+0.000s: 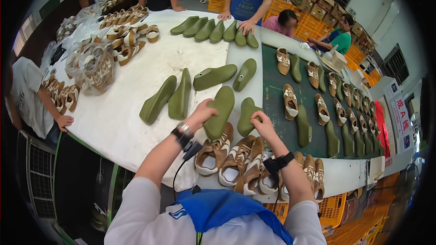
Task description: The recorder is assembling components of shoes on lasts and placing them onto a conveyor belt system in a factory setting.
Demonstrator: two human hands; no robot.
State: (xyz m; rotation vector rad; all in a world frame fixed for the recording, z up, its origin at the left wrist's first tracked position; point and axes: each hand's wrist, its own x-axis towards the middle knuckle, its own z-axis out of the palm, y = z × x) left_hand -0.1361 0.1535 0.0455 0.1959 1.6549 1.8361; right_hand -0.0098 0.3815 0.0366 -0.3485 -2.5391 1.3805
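Hands [203, 114] each hold one green shoe last [221, 111].

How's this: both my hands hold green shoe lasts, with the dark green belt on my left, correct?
Wrong side: the head view shows the dark green belt on your right. Your left hand and right hand do hold green shoe lasts.

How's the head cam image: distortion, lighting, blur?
Head view: heavy fisheye, edges bowing, corners black; bright light on the white table, dark beneath its front left edge; the green shoe last in the left hand fairly crisp; orange crates blurring and stretching toward the lower-right rim.
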